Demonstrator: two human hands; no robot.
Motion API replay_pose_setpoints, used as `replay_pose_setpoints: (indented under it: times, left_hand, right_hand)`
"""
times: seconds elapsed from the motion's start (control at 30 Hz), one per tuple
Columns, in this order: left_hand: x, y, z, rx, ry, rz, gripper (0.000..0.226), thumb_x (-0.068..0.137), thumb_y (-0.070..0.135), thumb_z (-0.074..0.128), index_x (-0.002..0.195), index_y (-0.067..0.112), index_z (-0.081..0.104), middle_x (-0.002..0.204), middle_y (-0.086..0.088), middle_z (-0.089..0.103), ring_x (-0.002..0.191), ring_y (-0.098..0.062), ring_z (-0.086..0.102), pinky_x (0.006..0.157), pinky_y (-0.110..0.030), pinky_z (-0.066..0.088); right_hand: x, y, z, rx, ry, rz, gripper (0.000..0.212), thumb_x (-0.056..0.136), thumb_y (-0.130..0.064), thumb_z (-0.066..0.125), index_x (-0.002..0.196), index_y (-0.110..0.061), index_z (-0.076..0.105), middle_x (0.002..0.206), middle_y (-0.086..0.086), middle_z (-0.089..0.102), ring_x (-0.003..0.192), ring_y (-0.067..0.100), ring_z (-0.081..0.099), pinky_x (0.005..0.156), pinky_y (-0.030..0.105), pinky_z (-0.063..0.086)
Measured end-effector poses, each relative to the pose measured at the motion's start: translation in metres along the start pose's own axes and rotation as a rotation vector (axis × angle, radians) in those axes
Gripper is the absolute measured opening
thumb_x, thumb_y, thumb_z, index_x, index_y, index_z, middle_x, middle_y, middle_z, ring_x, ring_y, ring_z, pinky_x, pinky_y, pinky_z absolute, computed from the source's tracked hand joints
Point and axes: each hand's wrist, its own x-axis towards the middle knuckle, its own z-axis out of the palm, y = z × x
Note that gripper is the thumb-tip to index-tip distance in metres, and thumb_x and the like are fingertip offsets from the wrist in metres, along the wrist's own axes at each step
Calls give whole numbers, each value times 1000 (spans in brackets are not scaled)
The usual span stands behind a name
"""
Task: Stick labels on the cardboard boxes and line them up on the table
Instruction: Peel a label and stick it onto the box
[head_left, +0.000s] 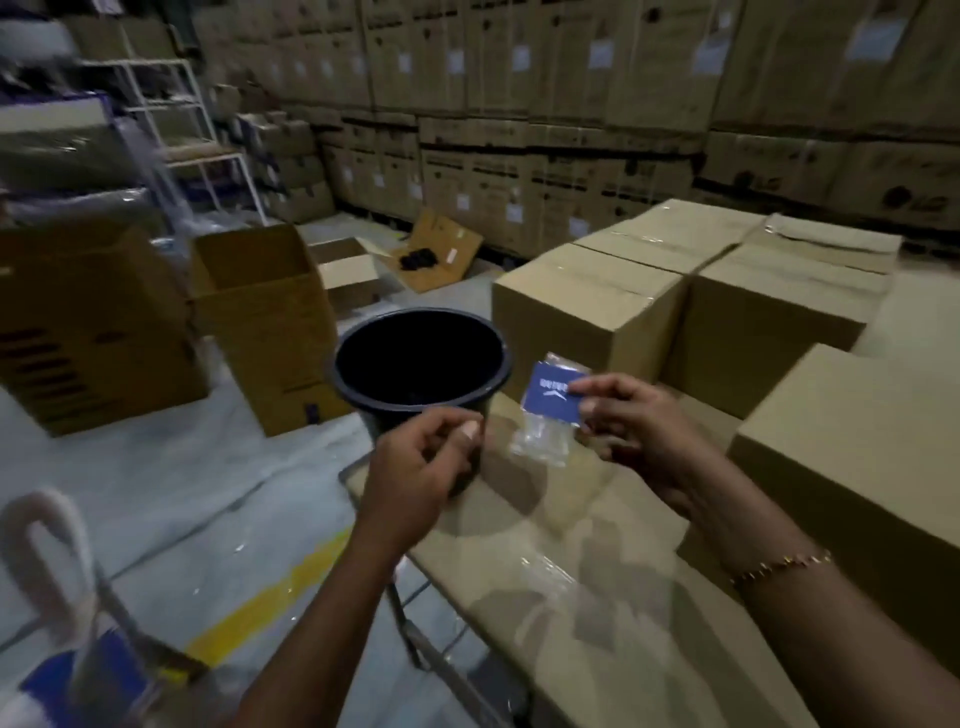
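Head view: the right hand (623, 421) pinches the blue label (550, 400) by its edge, just right of the black bucket (395, 402); the nearest cardboard box (587, 306) stands beyond the label, closer to this hand. The left hand (421, 467), before the bucket, is curled thumb-to-forefinger; any contents cannot be told.

Locating bucket (421, 358) on far left corner of table (545, 571). Locating boxes (597, 306) on table right of bucket, running backward in rows. Locating open cartons (260, 322) on floor (156, 493) left of table, stacked cartons (519, 156) rising farther behind.
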Motion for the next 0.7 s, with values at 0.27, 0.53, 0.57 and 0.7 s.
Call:
replay_pose_setpoints:
  times: [0.27, 0.53, 0.57, 0.7]
  left_hand:
    - [85, -10, -84, 36, 236, 37, 9, 99, 30, 62, 99, 34, 69, 90, 7, 73, 84, -11, 67, 72, -29, 52]
    - [143, 14, 52, -119, -20, 193, 13, 98, 30, 62, 103, 22, 71, 93, 9, 71, 88, -2, 65, 76, -19, 51]
    - [146, 19, 84, -124, -118, 218, 15, 96, 33, 61, 101, 22, 71, 94, 9, 71, 87, -3, 65, 76, -23, 53]
    - [131, 36, 210, 63, -604, 337, 33, 95, 50, 53, 117, 30, 68, 121, 7, 63, 106, -11, 62, 93, -43, 54]
  right_hand:
    - [122, -36, 107, -350, -105, -6, 11, 98, -19, 65, 108, -17, 68, 98, 6, 76, 74, 15, 66, 51, 23, 46]
    - [69, -25, -9, -659, 309, -197, 13, 97, -35, 66, 107, -30, 72, 103, -11, 72, 94, 5, 67, 77, 24, 56]
    - [55, -24, -32, -709, 418, -194, 18, 97, -38, 65, 112, -31, 72, 108, -12, 72, 100, 5, 67, 84, 30, 57]
    - [-16, -10, -110, -1022, 785, -24, 44, 100, -49, 55, 138, -28, 60, 143, -5, 60, 118, 19, 61, 99, 40, 52]
